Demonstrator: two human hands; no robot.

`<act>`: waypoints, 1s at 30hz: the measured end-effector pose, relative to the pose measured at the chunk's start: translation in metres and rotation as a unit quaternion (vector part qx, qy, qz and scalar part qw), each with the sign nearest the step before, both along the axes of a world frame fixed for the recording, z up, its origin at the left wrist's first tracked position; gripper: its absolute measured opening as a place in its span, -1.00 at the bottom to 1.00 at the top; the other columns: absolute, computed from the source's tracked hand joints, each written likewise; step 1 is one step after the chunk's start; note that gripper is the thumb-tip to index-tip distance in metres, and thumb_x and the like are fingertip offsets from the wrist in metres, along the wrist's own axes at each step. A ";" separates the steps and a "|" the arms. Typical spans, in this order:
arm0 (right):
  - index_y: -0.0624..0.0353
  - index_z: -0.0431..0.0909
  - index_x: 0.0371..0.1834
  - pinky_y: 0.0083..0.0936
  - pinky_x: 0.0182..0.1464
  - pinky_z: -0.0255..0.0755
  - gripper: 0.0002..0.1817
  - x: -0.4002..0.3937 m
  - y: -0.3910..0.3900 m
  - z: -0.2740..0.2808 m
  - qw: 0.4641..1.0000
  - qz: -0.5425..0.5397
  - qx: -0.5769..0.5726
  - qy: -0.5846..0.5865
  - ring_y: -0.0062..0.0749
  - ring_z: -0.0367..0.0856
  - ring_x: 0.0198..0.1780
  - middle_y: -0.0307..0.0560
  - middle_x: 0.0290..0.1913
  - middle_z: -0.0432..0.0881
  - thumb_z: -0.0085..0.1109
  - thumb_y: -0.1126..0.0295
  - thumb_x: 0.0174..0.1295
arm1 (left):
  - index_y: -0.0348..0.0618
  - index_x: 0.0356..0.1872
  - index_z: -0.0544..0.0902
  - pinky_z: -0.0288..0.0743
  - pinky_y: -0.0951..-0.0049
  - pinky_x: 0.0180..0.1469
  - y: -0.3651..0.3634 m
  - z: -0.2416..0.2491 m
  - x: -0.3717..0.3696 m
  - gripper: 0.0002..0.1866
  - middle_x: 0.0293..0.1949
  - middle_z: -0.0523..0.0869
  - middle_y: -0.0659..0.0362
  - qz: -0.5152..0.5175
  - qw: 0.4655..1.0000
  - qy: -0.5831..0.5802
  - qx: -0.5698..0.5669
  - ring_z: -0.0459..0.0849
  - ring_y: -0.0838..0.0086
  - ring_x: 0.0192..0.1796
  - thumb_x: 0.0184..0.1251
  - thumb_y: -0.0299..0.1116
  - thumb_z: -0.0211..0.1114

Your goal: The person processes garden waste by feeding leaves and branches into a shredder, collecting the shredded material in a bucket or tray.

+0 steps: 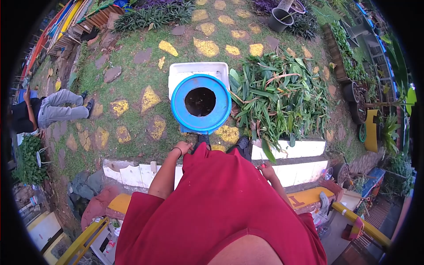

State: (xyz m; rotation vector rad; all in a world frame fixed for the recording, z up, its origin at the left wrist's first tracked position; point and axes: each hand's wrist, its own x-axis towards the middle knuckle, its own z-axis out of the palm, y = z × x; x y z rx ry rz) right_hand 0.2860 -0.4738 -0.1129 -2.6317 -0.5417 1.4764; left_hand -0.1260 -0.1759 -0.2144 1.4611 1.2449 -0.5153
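Note:
My left hand (183,146), with a dark band at the wrist, hangs beside my left leg, its fingers curled and nothing visible in them. My right hand (267,170) is closed around a small red-handled tool (261,166); the rest of the tool is hard to make out. Just above that hand hangs the tip of a long green leaf (267,151). A large pile of cut green leaves (287,97) lies on the grass to the right. Straight ahead stands a round blue drum (180,115) with a dark opening in its top.
Behind the drum is a white tub (176,70). Yellow-painted stones (150,99) dot the grass. A low white-tiled edge (132,174) runs by my feet. Another person (62,106) in grey trousers stands at left. A black pot (280,20) is at the back right.

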 end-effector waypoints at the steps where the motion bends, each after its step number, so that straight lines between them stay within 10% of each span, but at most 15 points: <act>1: 0.36 0.49 0.16 -0.26 -0.17 0.59 -0.26 -0.001 0.002 0.002 1.000 0.009 0.000 0.011 -0.01 0.72 -0.12 0.29 -0.02 0.67 0.34 -0.07 0.12 | 0.01 -0.26 0.84 0.55 0.24 0.03 -0.003 -0.004 -0.002 -0.52 -0.36 0.76 -0.03 -0.001 1.000 0.000 -0.001 0.74 0.18 -0.21 0.47 0.07 0.04; 30: 0.35 0.50 0.13 -0.19 0.17 0.44 -0.30 0.064 -0.016 -0.027 0.999 0.032 -0.021 0.029 0.11 0.60 0.14 0.31 0.05 0.64 0.33 -0.04 0.14 | -0.19 -0.21 0.77 0.60 0.35 -0.29 -0.029 0.017 0.052 -0.63 -0.51 0.67 0.14 0.115 0.991 -0.020 -0.071 0.66 0.42 -0.47 0.49 -0.13 0.12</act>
